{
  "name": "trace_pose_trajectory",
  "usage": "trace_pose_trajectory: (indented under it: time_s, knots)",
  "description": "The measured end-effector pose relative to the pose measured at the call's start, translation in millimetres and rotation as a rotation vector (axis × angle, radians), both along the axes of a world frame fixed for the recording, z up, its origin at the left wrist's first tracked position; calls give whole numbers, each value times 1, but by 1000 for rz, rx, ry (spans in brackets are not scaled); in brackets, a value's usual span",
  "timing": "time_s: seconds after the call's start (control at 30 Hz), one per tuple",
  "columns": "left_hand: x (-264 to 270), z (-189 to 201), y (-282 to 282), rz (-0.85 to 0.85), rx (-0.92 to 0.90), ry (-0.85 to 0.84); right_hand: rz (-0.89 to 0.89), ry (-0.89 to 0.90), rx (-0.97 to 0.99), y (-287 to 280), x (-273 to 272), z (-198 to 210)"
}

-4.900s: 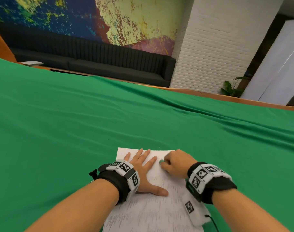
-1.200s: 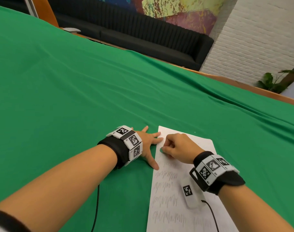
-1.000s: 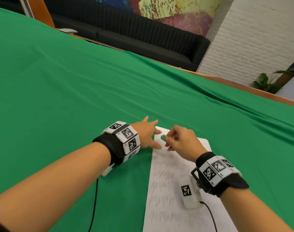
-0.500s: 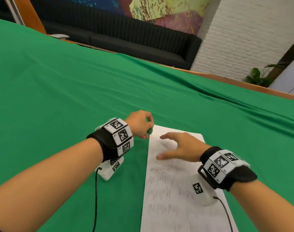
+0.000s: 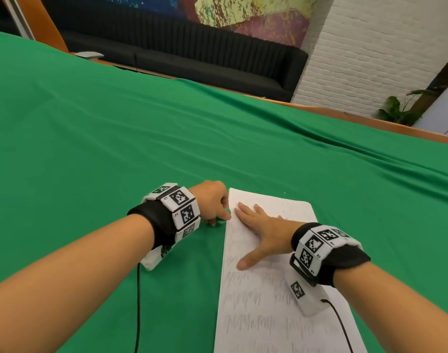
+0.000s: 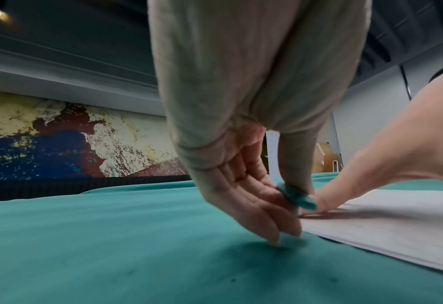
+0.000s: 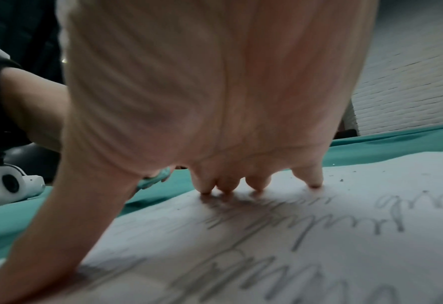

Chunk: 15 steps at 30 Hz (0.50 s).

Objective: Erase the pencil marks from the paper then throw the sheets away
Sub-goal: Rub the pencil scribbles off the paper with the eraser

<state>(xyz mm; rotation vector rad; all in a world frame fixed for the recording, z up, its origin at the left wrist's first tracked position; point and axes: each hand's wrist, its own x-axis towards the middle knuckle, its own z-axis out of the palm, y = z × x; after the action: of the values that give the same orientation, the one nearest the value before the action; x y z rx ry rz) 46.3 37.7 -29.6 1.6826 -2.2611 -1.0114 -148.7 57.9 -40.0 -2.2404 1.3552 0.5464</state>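
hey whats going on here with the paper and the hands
A person is erasing pencil marks from a sheet of paper on a green cloth-covered table. The right hand lies flat with spread fingers, pressing the sheet down near its top. The left hand pinches a small green eraser just off the paper's left edge, with fingertips on the cloth. Rows of pencil scribbles still cover the lower part, so erasing isn't finished and nothing has been thrown away.

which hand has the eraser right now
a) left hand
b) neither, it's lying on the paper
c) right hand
a: the left hand pinches the small green eraser beside the paper, while the right hand lies flat on the sheet.
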Motion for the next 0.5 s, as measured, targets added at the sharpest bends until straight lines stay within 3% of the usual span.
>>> trace_pose_trajectory:
  time_s: [0.5]
  knots:
    - [-15, -7, -7, -152, -208, -117, -52, 42, 43, 0, -2, -5]
